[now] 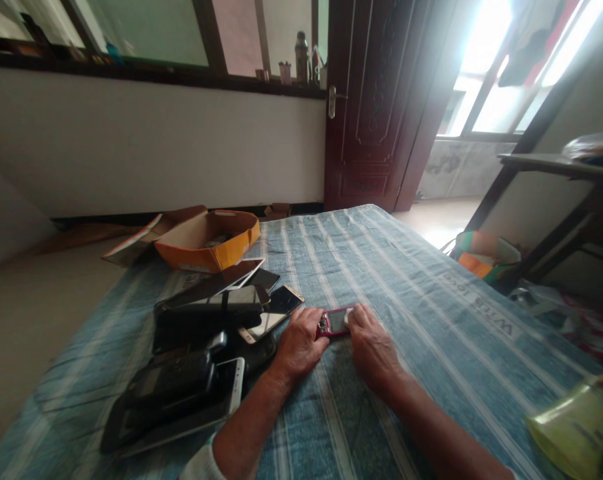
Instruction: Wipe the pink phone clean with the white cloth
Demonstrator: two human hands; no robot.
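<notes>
A small red mobile phone (337, 323) with a keypad and a dark screen lies sideways on the striped blue bed cover (411, 293). My left hand (300, 341) grips its keypad end between thumb and fingers. At the other end of the phone, my right hand (374, 345) is closed on a small white wad (349, 317), tissue or cloth, pressed against the screen. Just left of my left hand lies a gold-and-white smartphone (271, 317), part of a pile of dark devices (211, 310) and tablets. A white-edged tablet (228, 387) sticks out below the pile.
Behind the pile stands an open orange cardboard box (208, 250) with something dark inside. A translucent yellow container (574, 423) sits at the lower right. Beyond the bed are a dark red door (371, 113) and a shelf (561, 167) at right.
</notes>
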